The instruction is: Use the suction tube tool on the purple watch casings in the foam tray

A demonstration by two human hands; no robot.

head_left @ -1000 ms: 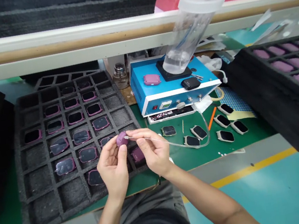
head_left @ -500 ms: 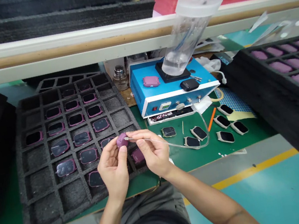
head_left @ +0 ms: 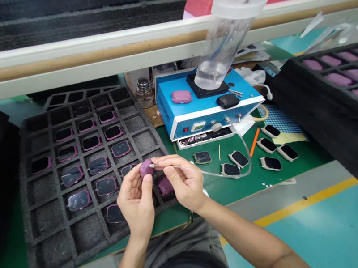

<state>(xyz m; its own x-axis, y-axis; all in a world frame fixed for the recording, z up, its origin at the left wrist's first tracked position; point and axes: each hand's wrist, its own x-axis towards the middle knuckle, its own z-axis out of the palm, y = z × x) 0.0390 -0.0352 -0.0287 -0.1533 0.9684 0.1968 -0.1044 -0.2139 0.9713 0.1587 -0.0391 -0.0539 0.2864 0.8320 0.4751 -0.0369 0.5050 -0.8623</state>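
My left hand [head_left: 137,199] pinches a purple watch case [head_left: 146,168] above the right part of a black foam tray [head_left: 54,237]. Between the fingers of my right hand [head_left: 186,182] is a clear thin tube [head_left: 212,175], its tip touching the side of the case. The tube loops back to the front of a blue machine [head_left: 176,114]. Framed dark screens in purple sit in many tray cells, and another purple case [head_left: 165,186] lies just behind my right fingers.
A clear cylinder [head_left: 220,50] stands on the machine beside a pink-purple case [head_left: 181,97] and a black one [head_left: 227,101]. Several pale-framed watches [head_left: 271,163] and an orange stick [head_left: 254,142] lie right. A foam tray stack [head_left: 340,122] bounds the far right, a shelf rail [head_left: 85,58] the back.
Both hands keep nearly the same pose, with the tube tip still at the case. The camera view has shifted very slightly.
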